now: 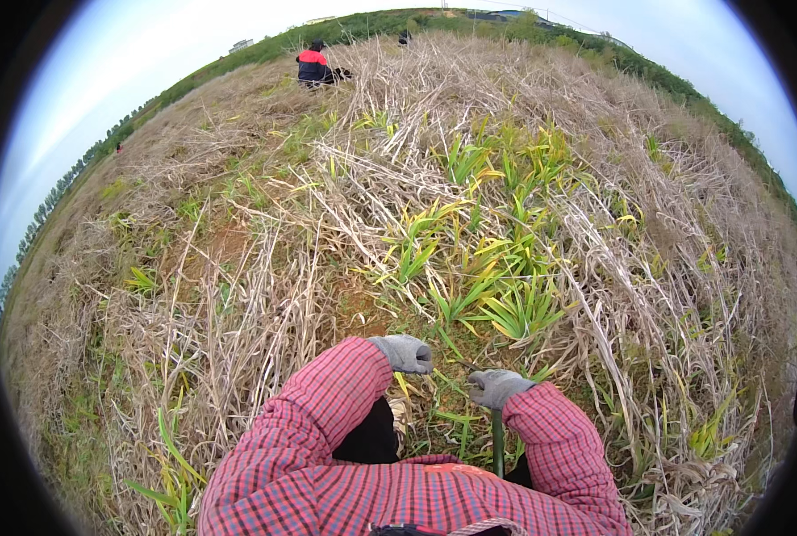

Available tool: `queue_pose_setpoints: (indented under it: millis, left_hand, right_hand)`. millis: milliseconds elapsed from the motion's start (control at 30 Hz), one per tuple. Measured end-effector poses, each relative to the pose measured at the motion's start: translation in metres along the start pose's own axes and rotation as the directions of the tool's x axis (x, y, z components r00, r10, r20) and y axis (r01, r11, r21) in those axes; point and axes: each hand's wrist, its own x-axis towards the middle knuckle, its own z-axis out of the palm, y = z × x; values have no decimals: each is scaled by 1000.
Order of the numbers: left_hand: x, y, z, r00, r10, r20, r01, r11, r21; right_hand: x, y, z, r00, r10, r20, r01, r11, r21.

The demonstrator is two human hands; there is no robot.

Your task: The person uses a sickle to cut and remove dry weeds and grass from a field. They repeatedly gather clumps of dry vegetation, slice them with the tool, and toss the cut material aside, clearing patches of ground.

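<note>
My left hand (405,354), in a grey work glove, is curled into a fist above the low green growth. No object shows in it, though its palm side is hidden. My right hand (500,387), gloved alike, is closed around a tool with a dark green handle (498,442), which runs down towards my body. A thin dark piece (467,365) sticks out beyond the right fingers; whether it belongs to the tool I cannot tell. Just ahead of both hands grows a clump of yellow-green strap-leaved plants (522,311).
Dry, pale stalks (612,281) lie tangled over the ground on both sides. Bare reddish soil (224,244) shows at the left. More green-yellow leaf clumps (468,161) stand farther ahead. A person (313,65) in a red and dark jacket is low among the stalks in the distance.
</note>
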Motion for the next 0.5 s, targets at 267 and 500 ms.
queue_pose_setpoints:
  millis: [267, 500]
  left_hand:
    - [0, -2, 1, 1000, 3, 17, -2, 1000, -31]
    - [0, -3, 4, 999, 19, -51, -18, 1000, 25]
  right_hand:
    - [1, 0, 1, 999, 28, 40, -28, 1000, 14]
    - [-2, -5, -4, 994, 62, 86, -64, 998, 28]
